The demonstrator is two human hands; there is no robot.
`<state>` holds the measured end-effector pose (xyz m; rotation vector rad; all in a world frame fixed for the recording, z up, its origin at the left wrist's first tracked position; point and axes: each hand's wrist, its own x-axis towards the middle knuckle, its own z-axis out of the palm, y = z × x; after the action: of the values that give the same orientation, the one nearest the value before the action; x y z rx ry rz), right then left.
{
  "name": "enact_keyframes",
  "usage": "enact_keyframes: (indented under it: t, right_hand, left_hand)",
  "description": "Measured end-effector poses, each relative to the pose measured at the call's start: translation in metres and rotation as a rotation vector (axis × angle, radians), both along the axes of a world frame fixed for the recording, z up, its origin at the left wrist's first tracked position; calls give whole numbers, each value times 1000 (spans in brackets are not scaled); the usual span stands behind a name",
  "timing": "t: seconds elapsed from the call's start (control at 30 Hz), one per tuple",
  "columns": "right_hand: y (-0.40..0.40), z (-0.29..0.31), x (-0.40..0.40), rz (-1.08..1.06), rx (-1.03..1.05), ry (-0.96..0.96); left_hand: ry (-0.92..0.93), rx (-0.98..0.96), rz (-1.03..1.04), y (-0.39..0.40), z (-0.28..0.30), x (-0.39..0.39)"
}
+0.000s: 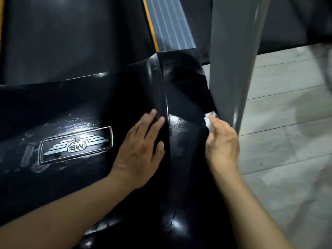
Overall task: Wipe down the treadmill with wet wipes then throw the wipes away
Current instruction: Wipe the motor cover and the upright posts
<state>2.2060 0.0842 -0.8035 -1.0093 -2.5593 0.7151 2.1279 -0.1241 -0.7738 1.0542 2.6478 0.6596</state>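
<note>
The treadmill's glossy black motor cover (75,108) fills most of the view, with a silver winged badge (76,144) at its left and wet streaks across it. My left hand (140,150) rests flat on the cover with straight fingers, just left of a raised seam. My right hand (221,141) pinches a crumpled white wet wipe (209,120) and presses it where the cover meets the grey upright post (235,60).
The black running belt (71,33) lies beyond the cover, with a yellow strip and a ribbed grey side rail (170,24) to its right. Grey tiled floor (287,132) spreads on the right of the post.
</note>
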Motion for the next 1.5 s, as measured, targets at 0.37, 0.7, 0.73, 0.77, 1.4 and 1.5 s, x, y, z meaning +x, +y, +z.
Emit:
enact_keyframes:
  t: [0.37,0.7,0.73,0.77,1.4,1.5]
  right_hand:
    - [3,-14,44,-128,5,37]
    - [-26,-2,142,-352,-143,-61]
    - [-35,3,150,-363,-144,-72]
    - [-45,8,157,-345,-144,-87]
    - [50,207,248,-385,-567,114]
    - [66,231,238,-361,-574,157]
  left_hand:
    - [84,-68,-202,4,9,62]
    - [127,-254,-371,10,29,94]
    - [126,-287,-389,13,33,99]
    - [108,-311,-395,16,38,103]
    - [35,-218,-222,138,242,181]
    - [55,-188,-203,149,258,172]
